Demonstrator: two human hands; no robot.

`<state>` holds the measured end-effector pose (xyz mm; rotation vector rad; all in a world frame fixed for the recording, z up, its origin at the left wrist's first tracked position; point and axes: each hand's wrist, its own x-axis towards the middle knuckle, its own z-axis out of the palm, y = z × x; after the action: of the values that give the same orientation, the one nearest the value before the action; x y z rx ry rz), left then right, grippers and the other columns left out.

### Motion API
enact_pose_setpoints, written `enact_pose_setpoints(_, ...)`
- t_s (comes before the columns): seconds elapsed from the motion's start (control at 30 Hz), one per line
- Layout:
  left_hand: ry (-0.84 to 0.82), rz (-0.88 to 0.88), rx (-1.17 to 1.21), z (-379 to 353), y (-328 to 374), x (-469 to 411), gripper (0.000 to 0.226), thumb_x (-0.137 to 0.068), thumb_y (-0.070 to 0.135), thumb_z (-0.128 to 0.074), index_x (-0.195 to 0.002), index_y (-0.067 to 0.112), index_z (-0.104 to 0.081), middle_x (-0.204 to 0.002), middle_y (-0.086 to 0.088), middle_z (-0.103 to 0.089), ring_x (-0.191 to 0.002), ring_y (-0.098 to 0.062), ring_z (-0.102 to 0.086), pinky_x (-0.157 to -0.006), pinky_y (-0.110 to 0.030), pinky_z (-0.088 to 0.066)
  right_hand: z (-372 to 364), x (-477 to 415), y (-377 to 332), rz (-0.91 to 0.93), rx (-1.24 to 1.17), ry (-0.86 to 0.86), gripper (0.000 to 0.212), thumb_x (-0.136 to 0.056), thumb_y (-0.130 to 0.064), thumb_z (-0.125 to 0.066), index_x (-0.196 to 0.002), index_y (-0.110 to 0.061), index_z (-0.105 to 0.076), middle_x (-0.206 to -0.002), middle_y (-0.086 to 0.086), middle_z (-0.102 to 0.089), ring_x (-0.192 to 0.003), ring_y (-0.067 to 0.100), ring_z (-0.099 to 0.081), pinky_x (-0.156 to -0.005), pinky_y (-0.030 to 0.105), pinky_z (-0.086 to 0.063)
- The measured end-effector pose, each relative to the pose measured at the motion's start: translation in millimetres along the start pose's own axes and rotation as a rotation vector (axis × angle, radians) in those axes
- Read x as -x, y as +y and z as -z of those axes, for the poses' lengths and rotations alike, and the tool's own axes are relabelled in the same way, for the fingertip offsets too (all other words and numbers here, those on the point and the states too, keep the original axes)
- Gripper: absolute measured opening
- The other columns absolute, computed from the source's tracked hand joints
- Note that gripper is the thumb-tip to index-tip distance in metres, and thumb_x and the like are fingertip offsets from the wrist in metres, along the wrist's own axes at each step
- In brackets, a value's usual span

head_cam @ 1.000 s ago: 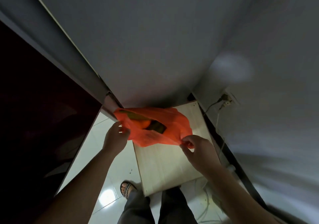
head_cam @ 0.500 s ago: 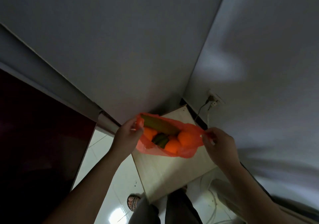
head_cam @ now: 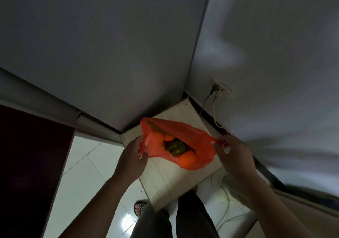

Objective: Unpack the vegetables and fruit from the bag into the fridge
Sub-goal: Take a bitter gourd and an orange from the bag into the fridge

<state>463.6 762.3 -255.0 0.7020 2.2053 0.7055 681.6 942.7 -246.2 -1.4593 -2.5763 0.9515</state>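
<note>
An orange plastic bag point(head_cam: 194, 140) lies on a pale wooden board point(head_cam: 174, 179) in the room's corner. My left hand point(head_cam: 133, 157) pinches the bag's left edge. My right hand point(head_cam: 232, 151) grips its right handle, so the mouth gapes towards me. Inside I see oranges point(head_cam: 187, 159) and a green pepper point(head_cam: 176, 147); a long green vegetable point(head_cam: 156, 127) pokes up at the back of the bag. A dark red panel point(head_cam: 31, 164) fills the left side; whether it belongs to the fridge I cannot tell.
Grey walls meet behind the board. A wall socket point(head_cam: 221, 88) with cables sits to the right, and cords trail down to the white tiled floor point(head_cam: 80, 179). My legs and a sandalled foot point(head_cam: 139, 207) stand just before the board.
Both hands pulled the bag's edges apart, opening the mouth wider. The right hand moved further right with the handle, and the fruit and vegetables inside came into view.
</note>
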Motion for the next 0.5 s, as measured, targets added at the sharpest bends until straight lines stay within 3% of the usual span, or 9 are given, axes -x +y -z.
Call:
enact_pose_setpoints(0.13, 0.028, -0.086, -0.021, 4, -6, -11, 0.048, -0.086, 0.007, -0.06, -0.131, 0.016, -0.045, -0.116, -0.005, -0.059, -0.101, -0.022, -0.06, -0.079, -0.027, -0.048, -2, -1, -3, -0.019, 0.013, 0.018, 0.034, -0.085, -0.03, -0.064, -0.117, -0.019, -0.055, -0.113, -0.005, -0.056, -0.093, 0.002, -0.047, -0.074, 0.016, -0.035)
enact_pose_setpoints(0.23, 0.015, -0.122, 0.006, 8, -8, -20, 0.051, -0.085, 0.009, -0.062, -0.132, 0.019, -0.044, -0.116, -0.002, -0.06, -0.101, -0.02, -0.06, -0.076, -0.024, -0.049, 0, -8, -27, 0.162, 0.05, 0.072, 0.042, -0.086, -0.032, -0.062, -0.124, -0.018, -0.053, -0.124, -0.001, -0.054, -0.104, 0.002, -0.043, -0.084, 0.019, -0.033)
enact_pose_setpoints(0.33, 0.063, -0.141, -0.027, 13, -10, -29, 0.066, -0.082, 0.011, -0.066, -0.139, 0.018, -0.034, -0.132, -0.006, -0.049, -0.115, -0.025, -0.054, -0.087, -0.035, -0.052, -14, -26, -48, 0.341, 0.089, -0.046, 0.042, -0.087, -0.035, -0.059, -0.126, -0.019, -0.053, -0.127, 0.001, -0.055, -0.11, 0.015, -0.053, -0.087, 0.024, -0.036)
enact_pose_setpoints(0.4, 0.121, -0.136, -0.126, 17, -9, -37, 0.078, -0.08, 0.015, -0.069, -0.144, 0.016, -0.023, -0.144, -0.009, -0.035, -0.127, -0.028, -0.043, -0.093, -0.041, -0.048, -29, -39, -54, 0.344, 0.102, -0.158, 0.044, -0.09, -0.037, -0.056, -0.13, -0.021, -0.049, -0.132, -0.001, -0.051, -0.117, 0.016, -0.05, -0.091, 0.024, -0.034)
enact_pose_setpoints(0.5, 0.161, -0.224, -0.261, 19, 0, -51, 0.08, -0.08, 0.017, -0.069, -0.145, 0.017, -0.022, -0.149, -0.008, -0.024, -0.134, -0.027, -0.033, -0.099, -0.035, -0.041, -51, -54, -53, 0.296, 0.14, -0.253, 0.048, -0.09, -0.043, -0.053, -0.134, -0.026, -0.043, -0.135, -0.005, -0.048, -0.118, 0.012, -0.047, -0.094, 0.024, -0.036)
